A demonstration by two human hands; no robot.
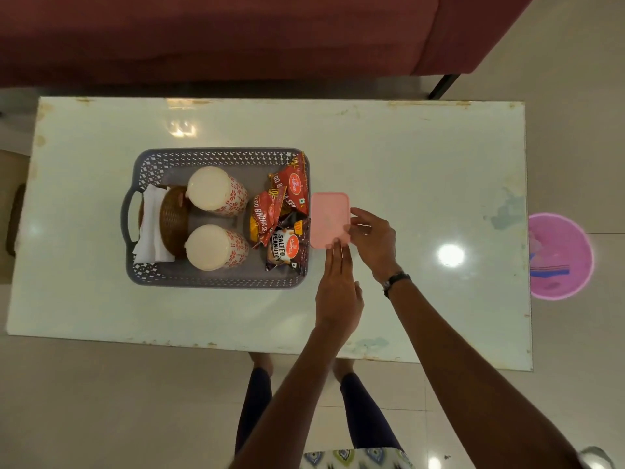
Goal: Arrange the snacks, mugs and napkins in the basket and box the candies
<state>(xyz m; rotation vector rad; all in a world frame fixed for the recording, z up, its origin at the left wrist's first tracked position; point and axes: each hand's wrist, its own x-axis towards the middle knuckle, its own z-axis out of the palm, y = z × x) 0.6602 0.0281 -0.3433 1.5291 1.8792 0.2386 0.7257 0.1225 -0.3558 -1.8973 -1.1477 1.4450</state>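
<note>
A grey perforated basket point(216, 282) sits on the glossy white table point(422, 157). Inside it, two floral mugs point(216, 192) with white lids stand one behind the other; at the handle end a brown wicker holder point(174, 220) leans against white napkins point(148, 228), and at the opposite end red and dark snack packets point(280, 214) are stacked, one reading "Salted Peanuts". Just outside that end, touching the basket wall, lies a pink lidded candy box point(328, 218). The left hand point(338, 286) lies flat with straight fingers, its fingertips point(336, 247) resting on the box's near edge. The right hand point(373, 238) pinches the box's right edge between curled fingers and thumb; a dark watch point(395, 280) circles that wrist. A pink tub point(558, 255) stands on the floor beyond the table
</note>
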